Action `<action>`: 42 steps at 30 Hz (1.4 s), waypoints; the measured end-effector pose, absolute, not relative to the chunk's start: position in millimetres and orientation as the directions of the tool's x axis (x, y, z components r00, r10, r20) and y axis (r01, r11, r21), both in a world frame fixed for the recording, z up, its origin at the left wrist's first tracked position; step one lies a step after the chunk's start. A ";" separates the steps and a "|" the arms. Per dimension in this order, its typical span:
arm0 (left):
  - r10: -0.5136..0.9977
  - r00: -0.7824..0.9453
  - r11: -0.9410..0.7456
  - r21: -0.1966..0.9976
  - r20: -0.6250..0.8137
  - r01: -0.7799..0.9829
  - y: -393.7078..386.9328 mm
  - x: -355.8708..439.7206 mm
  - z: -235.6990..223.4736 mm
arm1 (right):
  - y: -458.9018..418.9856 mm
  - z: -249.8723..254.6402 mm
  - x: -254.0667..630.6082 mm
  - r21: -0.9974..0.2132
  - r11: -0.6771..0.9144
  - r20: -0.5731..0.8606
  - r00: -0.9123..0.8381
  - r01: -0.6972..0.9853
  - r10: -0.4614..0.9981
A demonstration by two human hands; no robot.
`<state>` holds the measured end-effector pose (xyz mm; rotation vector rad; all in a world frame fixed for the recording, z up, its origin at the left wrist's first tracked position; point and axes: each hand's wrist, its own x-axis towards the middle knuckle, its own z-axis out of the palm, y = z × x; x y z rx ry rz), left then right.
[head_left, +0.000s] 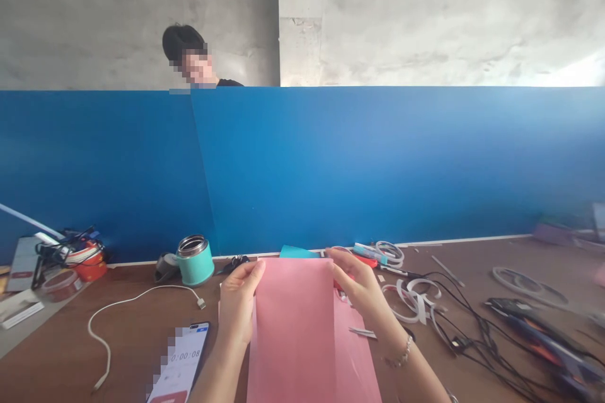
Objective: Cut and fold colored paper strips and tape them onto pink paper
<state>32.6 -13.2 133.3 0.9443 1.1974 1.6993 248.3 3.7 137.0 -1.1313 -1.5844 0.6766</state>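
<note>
A pink sheet of paper point(295, 321) is held up in front of me by its two upper corners. My left hand point(241, 299) pinches the left corner between thumb and fingers. At the right corner my right hand point(357, 280) grips the paper, with a bracelet on that wrist. Behind and below the raised sheet lies more pink paper point(357, 352) on the brown table. A small pair of metal points point(363, 332) shows beside my right wrist; the rest of that tool is hidden. A piece of turquoise paper point(297, 252) peeks out beyond the sheet's top edge.
To the left are a phone point(182, 362) showing a timer, a white USB cable point(108, 327), a turquoise cup point(195, 264) and a red bucket point(89, 264). White strips point(416, 299) and black cables point(482, 327) lie right. Behind a blue partition point(378, 164) is another person point(186, 44).
</note>
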 end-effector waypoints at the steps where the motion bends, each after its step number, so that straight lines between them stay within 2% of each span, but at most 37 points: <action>1: 0.910 -0.375 -0.237 0.963 0.174 -0.130 -18.0 34.8 136.7 | -0.8 140.5 247.9 -0.785 0.466 0.518 0.021 0.408 0.855; 2: 0.902 -0.358 -0.276 0.960 0.241 -0.050 -23.7 37.4 140.2 | -6.7 144.5 246.7 -0.694 0.528 0.623 0.039 0.489 0.782; 3: 0.896 -0.314 -0.319 0.947 0.315 0.038 -29.9 40.3 143.7 | -13.3 148.5 244.6 -0.588 0.588 0.701 -0.014 0.555 0.713; 6: 0.867 -0.106 -0.449 0.856 0.487 0.258 -47.4 50.5 151.0 | -33.7 159.3 234.8 -0.365 0.704 0.800 -0.182 0.608 0.572; 10: 0.839 0.092 -0.531 0.769 0.537 0.355 -59.0 62.6 152.8 | -45.6 164.3 225.2 -0.288 0.776 0.779 -0.333 0.560 0.530; 15: 0.930 0.112 -0.368 0.878 0.351 0.306 -55.5 64.2 152.6 | -36.8 161.5 232.0 -0.264 0.786 0.784 -0.350 0.559 0.512; 18: 0.965 0.119 -0.259 0.929 0.234 0.266 -48.4 57.8 149.5 | -28.2 160.7 241.6 -0.311 0.742 0.790 -0.273 0.594 0.549; 26: 0.985 0.102 -0.152 0.974 0.136 0.170 -34.0 44.5 140.3 | -8.9 153.1 255.6 -0.510 0.594 0.682 -0.128 0.622 0.720; 30: 0.991 -0.037 -0.130 0.991 0.131 0.044 -23.1 37.2 139.5 | -0.9 148.9 260.2 -0.742 0.462 0.552 0.052 0.486 0.832; 33: 0.980 -0.170 -0.117 0.991 0.105 -0.060 -12.8 30.8 136.0 | 4.2 146.9 263.3 -0.906 0.290 0.354 0.176 0.309 0.918; 35: 0.975 -0.213 -0.094 0.980 0.055 -0.178 -7.6 27.8 132.3 | 5.9 145.8 261.4 -0.961 0.184 0.216 0.146 0.207 0.965; 37: 0.977 -0.214 -0.081 0.961 0.023 -0.266 -4.6 26.1 128.4 | 5.6 144.4 255.4 -0.987 0.114 0.119 0.034 0.116 0.992; 40: 0.979 -0.202 -0.075 0.952 0.014 -0.298 -3.4 26.1 125.0 | 3.6 141.1 243.6 -0.998 0.050 0.054 -0.154 -0.031 0.987; 42: 0.979 -0.205 -0.072 0.952 0.009 -0.299 -4.4 27.5 125.6 | 3.5 137.7 237.8 -0.996 0.033 0.048 -0.182 -0.085 0.982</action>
